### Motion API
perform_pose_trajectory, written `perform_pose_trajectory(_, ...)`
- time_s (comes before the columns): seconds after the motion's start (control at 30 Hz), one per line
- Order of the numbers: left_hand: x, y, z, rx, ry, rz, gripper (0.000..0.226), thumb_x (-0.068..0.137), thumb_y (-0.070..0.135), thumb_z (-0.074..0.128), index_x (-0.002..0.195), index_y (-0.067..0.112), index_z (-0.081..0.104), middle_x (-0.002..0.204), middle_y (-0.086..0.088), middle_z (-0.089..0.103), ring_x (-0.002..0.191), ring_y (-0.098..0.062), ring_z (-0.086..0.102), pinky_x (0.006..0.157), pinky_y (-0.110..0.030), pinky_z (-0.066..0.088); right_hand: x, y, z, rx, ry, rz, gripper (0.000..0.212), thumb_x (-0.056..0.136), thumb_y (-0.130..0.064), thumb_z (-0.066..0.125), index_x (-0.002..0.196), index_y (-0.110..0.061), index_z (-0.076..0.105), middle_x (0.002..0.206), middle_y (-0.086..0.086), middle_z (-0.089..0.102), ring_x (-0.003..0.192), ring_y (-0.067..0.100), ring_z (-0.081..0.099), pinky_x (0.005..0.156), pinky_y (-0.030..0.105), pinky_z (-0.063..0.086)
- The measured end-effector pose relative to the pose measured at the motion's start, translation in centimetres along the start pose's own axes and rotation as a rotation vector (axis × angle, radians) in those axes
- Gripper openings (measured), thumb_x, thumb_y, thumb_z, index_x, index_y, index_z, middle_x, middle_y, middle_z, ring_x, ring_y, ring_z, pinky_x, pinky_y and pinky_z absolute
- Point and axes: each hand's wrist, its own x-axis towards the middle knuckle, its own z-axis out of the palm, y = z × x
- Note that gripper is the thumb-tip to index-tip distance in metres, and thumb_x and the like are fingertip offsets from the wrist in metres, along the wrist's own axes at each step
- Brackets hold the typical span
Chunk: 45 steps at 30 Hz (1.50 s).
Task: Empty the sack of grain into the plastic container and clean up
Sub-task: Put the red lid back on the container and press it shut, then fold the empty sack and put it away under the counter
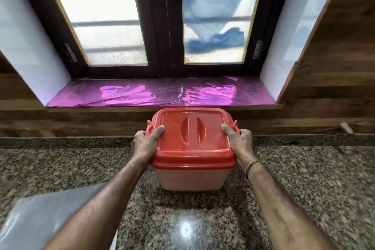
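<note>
A plastic container (192,178) with a pale translucent body and a red lid (192,138) stands on the granite counter (304,178), near the wall under the window. The lid is on and has two recessed grips on top. My left hand (147,141) grips the container's left side at the lid rim, thumb on top of the lid. On the opposite side my right hand (239,140) holds the rim the same way. Both hands look dusty. No sack is in view.
A window sill (101,99) covered in shiny purple film runs just behind the container. Above it is a dark-framed window (166,26). A grey sheet (50,219) lies on the counter at the lower left. Wood panelling lines the wall.
</note>
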Motion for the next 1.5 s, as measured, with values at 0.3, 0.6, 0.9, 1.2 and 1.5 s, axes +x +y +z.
perform_pose_trajectory(0.3, -6.5, -5.1, -4.4, 0.065, 0.031, 0.129, 0.088, 0.085, 0.070, 0.058, 0.150, 0.016, 0.033, 0.143, -0.010, 0.040, 0.113, -0.023, 0.051, 0.093, -0.041, 0.048, -11.2, -1.7, 0.4, -0.477, 0.354, -0.555, 0.070, 0.089, -0.042, 0.072, 0.146, -0.010, 0.046, 0.147, 0.017, 0.047, 0.136, 0.036, 0.042, 0.112, 0.050, 0.037)
perform_pose_trajectory(0.6, -9.0, -20.4, -20.3, 0.416, 0.113, -0.102, 0.090, 0.081, 0.068, 0.067, 0.147, 0.015, 0.039, 0.147, -0.018, 0.043, 0.136, -0.039, 0.039, 0.107, -0.052, 0.038, -28.8, 7.8, 12.9, -0.512, -0.197, -0.640, 0.049, 0.088, -0.023, 0.074, 0.133, -0.015, 0.057, 0.126, 0.006, 0.058, 0.116, 0.027, 0.058, 0.099, 0.037, 0.049)
perform_pose_trajectory(0.9, -4.9, -34.9, -35.2, 0.403, 0.069, -0.333, 0.111, 0.075, 0.052, 0.080, 0.159, 0.026, 0.013, 0.154, -0.023, 0.037, 0.137, -0.043, 0.040, 0.112, -0.050, 0.038, -35.1, 17.1, 22.9, -0.617, -0.469, 0.118, 0.051, 0.077, -0.047, 0.077, 0.114, -0.014, 0.064, 0.114, 0.007, 0.071, 0.104, 0.025, 0.067, 0.091, 0.039, 0.056)
perform_pose_trajectory(1.2, -10.9, -33.4, -37.4, 0.711, -0.035, -0.200, 0.054, 0.077, 0.049, 0.078, 0.116, 0.020, 0.054, 0.114, -0.012, 0.060, 0.105, -0.035, 0.061, 0.082, -0.037, 0.045, -36.3, 18.8, 23.1, 0.119, -0.132, 0.435, 0.030, 0.088, -0.006, 0.074, 0.118, -0.006, 0.071, 0.101, 0.013, 0.077, 0.092, 0.033, 0.074, 0.087, 0.050, 0.062)
perform_pose_trajectory(1.5, -13.2, -34.0, -35.0, 0.651, -0.424, -0.141, 0.038, 0.081, 0.055, 0.073, 0.091, 0.022, 0.058, 0.088, -0.002, 0.070, 0.083, -0.024, 0.064, 0.063, -0.030, 0.040, -41.3, 21.0, 24.9, 0.317, -0.211, 0.644, 0.027, 0.095, -0.008, 0.066, 0.122, -0.015, 0.064, 0.113, 0.010, 0.074, 0.088, 0.024, 0.072, 0.056, 0.032, 0.062)
